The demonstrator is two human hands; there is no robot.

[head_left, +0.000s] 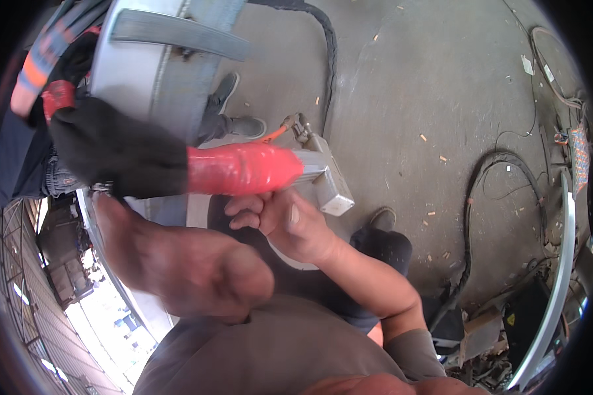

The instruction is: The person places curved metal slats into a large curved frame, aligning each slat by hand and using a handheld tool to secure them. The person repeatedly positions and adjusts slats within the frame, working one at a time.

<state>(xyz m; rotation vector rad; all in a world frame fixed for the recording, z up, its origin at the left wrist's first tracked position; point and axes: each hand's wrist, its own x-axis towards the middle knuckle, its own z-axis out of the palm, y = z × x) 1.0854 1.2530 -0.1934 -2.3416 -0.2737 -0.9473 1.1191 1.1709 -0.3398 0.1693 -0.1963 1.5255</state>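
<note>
A tool with a red-wrapped grip (244, 168) and a pale metal box-shaped head (333, 187) crosses the middle of the view. Behind the grip runs a black fabric sleeve (122, 148), blurred by motion. My right hand (286, 220) is just below the red wrap, at its underside, with fingers curled and thumb bent. Whether it grips the wrap or something small is hidden. Towards the left, my left hand (115, 224) is smeared by motion beneath the black sleeve, and its fingers cannot be made out. Orange tubing (273, 133) meets metal fittings (300, 126) beside the head.
A large pale metal panel (128, 72) with a grey strip (178, 34) stands at the upper left. Another person's sleeve (43, 59) and shoes (248, 126) show near it. Black hoses (471, 217) lie on the concrete floor (402, 99), which has small scraps scattered about.
</note>
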